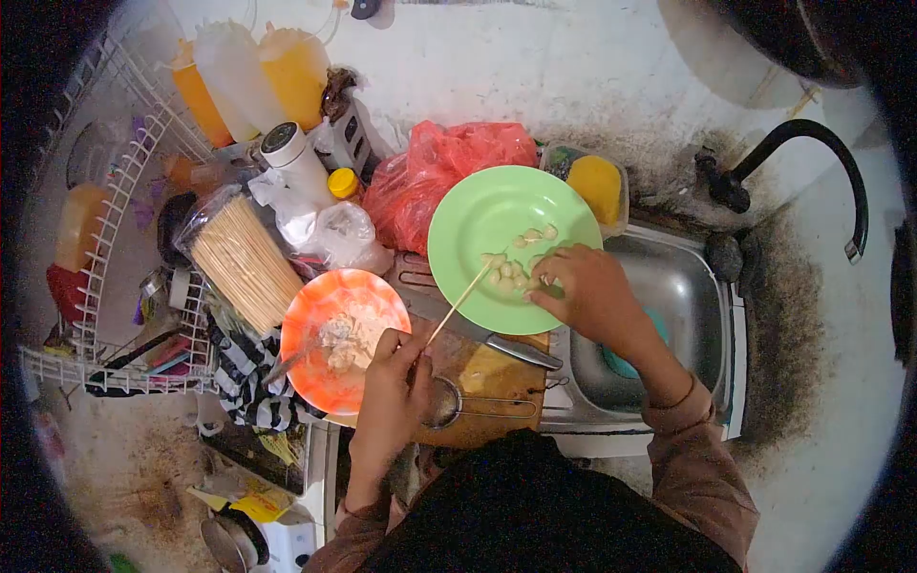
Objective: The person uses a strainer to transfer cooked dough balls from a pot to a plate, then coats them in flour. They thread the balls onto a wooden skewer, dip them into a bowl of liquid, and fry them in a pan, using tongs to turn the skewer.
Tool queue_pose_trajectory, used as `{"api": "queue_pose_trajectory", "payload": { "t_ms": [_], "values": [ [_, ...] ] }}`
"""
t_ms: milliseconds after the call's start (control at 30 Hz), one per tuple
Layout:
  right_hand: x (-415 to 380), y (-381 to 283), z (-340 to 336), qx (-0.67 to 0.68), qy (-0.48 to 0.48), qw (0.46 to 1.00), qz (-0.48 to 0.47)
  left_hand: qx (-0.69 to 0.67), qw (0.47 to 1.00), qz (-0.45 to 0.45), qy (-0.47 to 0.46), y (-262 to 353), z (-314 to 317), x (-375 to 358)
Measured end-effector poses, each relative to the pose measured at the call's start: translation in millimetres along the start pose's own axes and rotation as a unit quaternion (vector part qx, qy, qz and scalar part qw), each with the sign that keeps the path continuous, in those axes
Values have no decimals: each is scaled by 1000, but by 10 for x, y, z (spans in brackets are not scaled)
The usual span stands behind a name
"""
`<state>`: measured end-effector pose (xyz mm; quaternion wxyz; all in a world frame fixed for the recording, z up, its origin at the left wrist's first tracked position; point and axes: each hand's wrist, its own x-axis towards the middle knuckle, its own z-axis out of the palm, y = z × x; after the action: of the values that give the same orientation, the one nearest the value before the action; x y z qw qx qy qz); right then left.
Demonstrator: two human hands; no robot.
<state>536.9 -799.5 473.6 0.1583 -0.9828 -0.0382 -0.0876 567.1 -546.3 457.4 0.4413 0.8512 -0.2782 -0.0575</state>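
Observation:
My left hand [394, 382] is closed around the lower end of a wooden skewer [457, 310], which points up and to the right. The skewer's tip reaches over a light green plate [468, 215], beside several small pale dough-like pieces [506, 274]. At the plate's right side, my right hand [571, 286] has its thumb and fingers bent together in a pinch next to those pieces. What sits between its fingertips is too small to make out. An orange bowl [304, 368] with pale floury contents and a spoon stands left of my left hand.
A knife [523, 352] and a small strainer [444, 402] lie on the wooden board [487, 435]. Packed skewers [244, 263], a red plastic bag [449, 158] and a white bottle [296, 162] stand behind. At right are a steel sink [683, 286] and black faucet [850, 162].

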Motion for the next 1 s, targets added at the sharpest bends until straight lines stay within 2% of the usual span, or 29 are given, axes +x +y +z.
{"api": "queue_pose_trajectory", "payload": {
  "t_ms": [67, 267, 400, 467, 567, 667, 767, 867, 1000],
  "values": [
    [30, -54, 15, -11, -11, 1000, 20, 11, 1000, 3, -9, 15, -15, -1],
    [57, -131, 122, -21, 34, 997, 63, -9, 1000, -12, -22, 41, -29, -18],
    [3, -111, -51, 139, 32, 986, 89, -39, 999, -13, -23, 90, -35, -30],
    [24, -54, -147, 249, 21, 959, 132, -45, 998, 5, -31, 117, -14, -26],
    [14, 224, -74, 479, -13, 874, 84, -71, 997, 34, -26, 143, 71, -18],
    [13, 167, -41, 600, 15, 791, 120, -85, 995, 47, -20, 152, 126, -5],
    [-4, 141, -10, 640, 19, 756, 134, -80, 995, 49, -13, 172, 133, 13],
    [-2, 132, 4, 647, 34, 751, 127, -76, 996, 44, -20, 154, 118, 20],
    [33, 85, -139, 592, 43, 790, 151, -75, 995, 66, -2, 118, 125, 34]
  ]
}}
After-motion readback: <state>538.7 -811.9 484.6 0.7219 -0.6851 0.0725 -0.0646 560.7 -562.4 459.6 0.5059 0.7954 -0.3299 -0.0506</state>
